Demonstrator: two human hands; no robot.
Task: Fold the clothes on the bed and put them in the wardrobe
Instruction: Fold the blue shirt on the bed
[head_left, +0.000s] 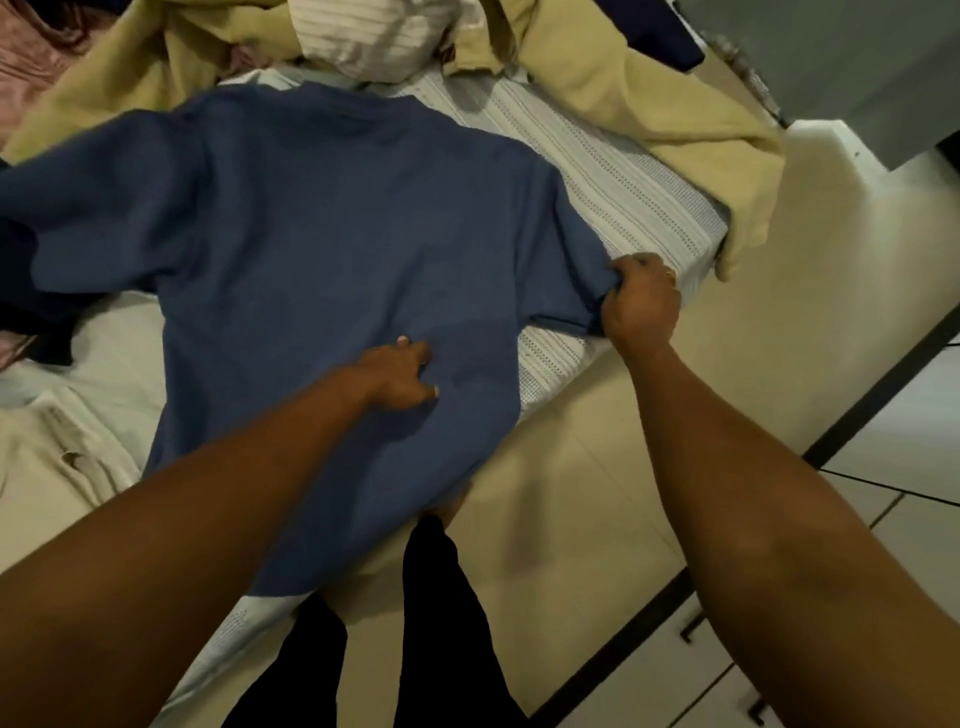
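Head view.
- Your left hand (400, 374): arm reaching forward, palm down on the middle of the blue T-shirt (337, 234), fingers loosely spread and pressing, gripping nothing.
- Your right hand (641, 306): arm extended, fingers clenched round the shirt's sleeve edge.
- Blue T-shirt: spread flat on the bed (597, 171), hem hanging over the near edge.
- Yellow blanket (649, 104): heaped beyond.

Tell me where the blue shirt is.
Head view, centre: the blue shirt lies spread on the bed, left hand resting on it, right hand pinching a sleeve; a yellow cloth lies beyond it.
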